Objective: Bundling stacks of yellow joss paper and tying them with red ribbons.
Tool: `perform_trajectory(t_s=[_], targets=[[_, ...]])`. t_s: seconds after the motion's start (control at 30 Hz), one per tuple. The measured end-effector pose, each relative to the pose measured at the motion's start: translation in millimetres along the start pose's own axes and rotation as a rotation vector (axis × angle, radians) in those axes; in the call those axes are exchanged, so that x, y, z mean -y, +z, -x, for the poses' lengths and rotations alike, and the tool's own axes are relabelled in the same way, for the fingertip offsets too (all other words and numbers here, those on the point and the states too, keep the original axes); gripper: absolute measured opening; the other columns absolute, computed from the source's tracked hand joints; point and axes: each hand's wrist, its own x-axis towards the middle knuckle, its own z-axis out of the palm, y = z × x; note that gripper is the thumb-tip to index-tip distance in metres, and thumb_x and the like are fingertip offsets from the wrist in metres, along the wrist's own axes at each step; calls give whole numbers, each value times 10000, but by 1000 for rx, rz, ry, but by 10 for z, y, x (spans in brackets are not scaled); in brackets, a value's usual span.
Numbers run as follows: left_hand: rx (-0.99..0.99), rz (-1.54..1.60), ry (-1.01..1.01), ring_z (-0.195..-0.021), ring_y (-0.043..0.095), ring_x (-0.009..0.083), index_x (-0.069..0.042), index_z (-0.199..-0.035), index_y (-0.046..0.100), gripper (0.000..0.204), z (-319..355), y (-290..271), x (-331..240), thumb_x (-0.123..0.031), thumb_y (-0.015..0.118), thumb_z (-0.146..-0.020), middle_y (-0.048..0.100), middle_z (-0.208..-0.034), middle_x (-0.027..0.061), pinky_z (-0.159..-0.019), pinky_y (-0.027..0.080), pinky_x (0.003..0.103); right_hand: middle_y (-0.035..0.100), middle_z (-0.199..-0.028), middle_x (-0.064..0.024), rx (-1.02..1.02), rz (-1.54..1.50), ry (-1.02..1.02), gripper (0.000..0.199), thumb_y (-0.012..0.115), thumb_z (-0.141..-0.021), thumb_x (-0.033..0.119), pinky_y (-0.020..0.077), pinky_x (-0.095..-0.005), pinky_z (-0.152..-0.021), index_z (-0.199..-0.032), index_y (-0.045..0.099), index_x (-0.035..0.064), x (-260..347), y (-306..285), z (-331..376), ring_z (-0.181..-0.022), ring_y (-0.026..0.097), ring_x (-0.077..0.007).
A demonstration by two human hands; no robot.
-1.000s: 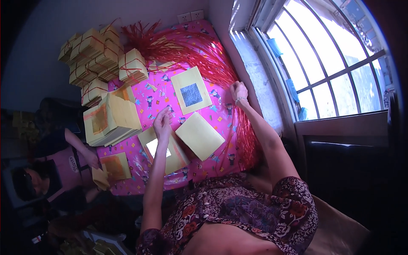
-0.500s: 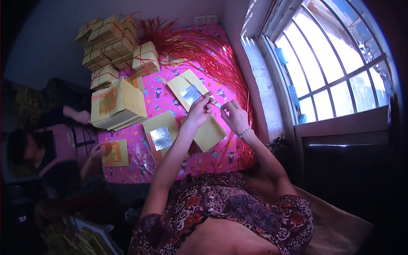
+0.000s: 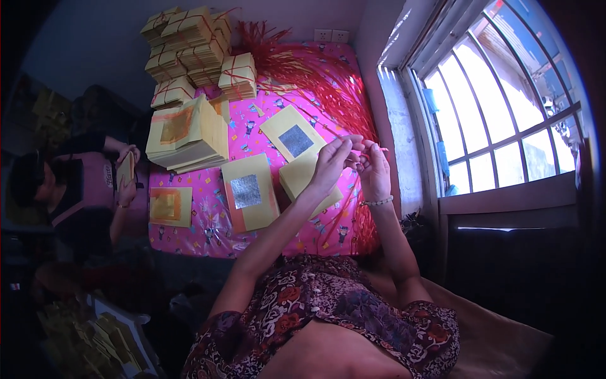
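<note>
A thin red string (image 3: pixel 372 149) is pinched between both hands, raised above the pink patterned cloth (image 3: pixel 208 234). The left hand (image 3: pixel 331 165) has its fingers narrowed on the string's near end; the right hand (image 3: pixel 375 172), at 3 o'clock of it, has its fingers closed on the other end. Just under the hands lies a loose yellow paper stack (image 3: pixel 303 180), not yet tied as far as I can tell. At 9 o'clock of it sits a stack with a silver square (image 3: pixel 248 191); at 11 o'clock, another like it (image 3: pixel 293 134). Further out at 10 o'clock is a tall stack with a gold square (image 3: pixel 186 132), and beyond, at 11 o'clock, tied bundles (image 3: pixel 189 44) are piled up, so much of the bundling looks done. A heap of red strings (image 3: pixel 315 69) lies at 12 o'clock. At 9 o'clock another person (image 3: pixel 76 189) holds papers.
</note>
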Motion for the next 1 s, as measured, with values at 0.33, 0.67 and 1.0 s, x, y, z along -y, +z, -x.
perform_trajectory(t_s=[0.33,0.67,1.0], targets=[[-108,202,340,-884,561,156,-55,-1167,554,325,472,-48,-603,-302,464,-976,609,-1001,52,-790,441,312,567,-864,-15,124,-75,-200,270,461,-985,285,465,-241,-674,-1047,571,46,403,29,110,-774,545,-103],[-382,127,286,-875,543,131,-37,-1192,552,313,842,-427,-282,-254,446,-992,599,-1005,53,-774,443,294,588,-1011,-27,276,138,227,340,507,-965,274,484,-259,-755,-1192,558,27,-116,264,311,-872,582,-106],[-614,89,244,-889,569,117,-24,-1222,536,345,1085,-824,-76,-261,475,-979,620,-1047,46,-773,471,268,656,-821,-28,166,471,134,278,613,-906,280,485,-224,-643,-960,667,13,-424,13,38,-749,610,-86]])
